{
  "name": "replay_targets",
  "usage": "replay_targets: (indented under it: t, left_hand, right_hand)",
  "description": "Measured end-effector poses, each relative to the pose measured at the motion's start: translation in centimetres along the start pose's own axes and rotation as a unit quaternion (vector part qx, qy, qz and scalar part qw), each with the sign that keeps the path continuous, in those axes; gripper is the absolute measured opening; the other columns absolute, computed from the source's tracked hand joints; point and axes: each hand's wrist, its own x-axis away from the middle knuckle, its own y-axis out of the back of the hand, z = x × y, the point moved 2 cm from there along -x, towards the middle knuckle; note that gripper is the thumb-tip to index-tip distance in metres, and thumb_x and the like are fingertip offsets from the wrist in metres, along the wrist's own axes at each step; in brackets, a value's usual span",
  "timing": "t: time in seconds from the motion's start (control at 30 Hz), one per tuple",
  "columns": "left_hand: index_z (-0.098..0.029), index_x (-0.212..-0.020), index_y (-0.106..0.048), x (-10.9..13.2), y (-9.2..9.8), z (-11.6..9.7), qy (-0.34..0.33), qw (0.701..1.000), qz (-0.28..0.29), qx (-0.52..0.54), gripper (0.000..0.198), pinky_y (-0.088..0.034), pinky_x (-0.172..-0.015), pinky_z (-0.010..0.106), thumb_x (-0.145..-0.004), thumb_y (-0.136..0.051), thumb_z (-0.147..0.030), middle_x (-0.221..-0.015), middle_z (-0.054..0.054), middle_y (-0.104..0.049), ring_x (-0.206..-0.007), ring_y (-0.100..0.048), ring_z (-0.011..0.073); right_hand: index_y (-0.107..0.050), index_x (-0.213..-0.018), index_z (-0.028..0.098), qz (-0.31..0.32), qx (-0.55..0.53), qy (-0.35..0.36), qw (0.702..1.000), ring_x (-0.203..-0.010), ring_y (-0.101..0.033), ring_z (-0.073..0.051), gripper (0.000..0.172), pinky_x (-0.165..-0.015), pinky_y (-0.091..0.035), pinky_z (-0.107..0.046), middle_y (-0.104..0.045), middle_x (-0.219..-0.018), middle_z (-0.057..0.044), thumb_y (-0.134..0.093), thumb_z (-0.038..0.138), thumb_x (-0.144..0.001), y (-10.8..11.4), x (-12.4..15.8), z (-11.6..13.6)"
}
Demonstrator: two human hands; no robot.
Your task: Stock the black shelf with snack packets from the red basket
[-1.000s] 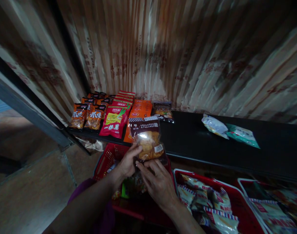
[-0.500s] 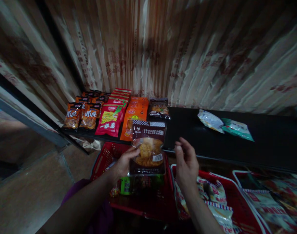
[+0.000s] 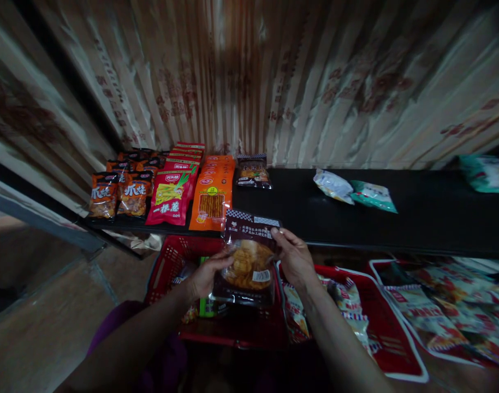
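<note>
Between my two hands is a dark brown snack bag (image 3: 249,262) with a clear window showing golden chips and a white barcode label. My left hand (image 3: 211,275) grips its left edge, thumb on the front. At the upper right corner, my right hand (image 3: 293,254) pinches the bag with thumb and fingers. Below the bag stands a red basket (image 3: 167,262) holding a green packet (image 3: 206,308) and other packets partly hidden by my left arm. A similar dark snack bag (image 3: 253,172) lies on the black shelf (image 3: 290,204) ahead.
Orange-and-black snack bags (image 3: 132,194), red-and-pink bags (image 3: 171,191) and orange bags (image 3: 212,194) fill the shelf's left end. White and teal bags (image 3: 372,195) lie farther right. Two more baskets of packets, one with a red wall (image 3: 391,327), stand at right. A pleated curtain (image 3: 249,82) hangs behind.
My right hand, apart from the bag before, has come left and closed on its upper right corner. The view has shifted, so the shelf goods appear farther left.
</note>
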Motion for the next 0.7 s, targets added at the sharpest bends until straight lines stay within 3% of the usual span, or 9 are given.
replay_targets:
  t: [0.1,0.27,0.47,0.7]
  left_hand:
    - [-0.019,-0.112,-0.064,-0.1,-0.1,0.1,-0.002,1.000,0.009,-0.001,0.041,-0.041,-0.096,0.045,-0.071,-0.069,-0.021,-0.103,0.010,-0.070,-0.102,-0.063,0.0280]
    - [-0.014,-0.100,-0.069,-0.2,-0.2,-0.1,0.001,1.000,0.017,-0.016,0.032,-0.039,-0.096,0.045,-0.070,-0.070,-0.024,-0.095,0.011,-0.072,-0.100,-0.064,0.0290]
    - [-0.016,-0.105,-0.067,-0.1,-0.1,-0.3,-0.003,0.999,0.029,-0.021,0.034,-0.039,-0.097,0.046,-0.072,-0.067,-0.023,-0.097,0.010,-0.072,-0.103,-0.062,0.0291]
    - [-0.013,-0.112,-0.063,0.0,-0.1,-1.1,-0.011,1.000,0.011,0.022,0.036,-0.045,-0.094,0.043,-0.076,-0.061,-0.020,-0.098,0.011,-0.072,-0.098,-0.066,0.0275]
  right_hand:
    - [-0.066,-0.064,0.019,-0.025,-0.006,0.008,1.000,-0.051,-0.058,-0.011,0.026,-0.051,-0.047,-0.023,-0.067,-0.060,0.004,-0.085,0.033,-0.052,0.0,-0.1,0.1]
    - [-0.066,-0.062,0.019,-0.047,-0.023,0.024,0.998,-0.049,-0.055,-0.009,0.028,-0.046,-0.045,-0.021,-0.066,-0.059,0.005,-0.086,0.033,-0.049,-0.1,0.1,0.2]
    - [-0.067,-0.065,0.019,-0.025,0.002,0.026,0.999,-0.045,-0.053,-0.009,0.029,-0.045,-0.045,-0.023,-0.063,-0.055,0.006,-0.084,0.039,-0.053,-0.3,0.1,0.1]
    - [-0.070,-0.078,0.021,0.010,0.009,0.019,1.000,-0.048,-0.056,-0.010,0.034,-0.044,-0.045,-0.022,-0.069,-0.065,0.002,-0.081,0.045,-0.056,-0.6,0.2,0.1]
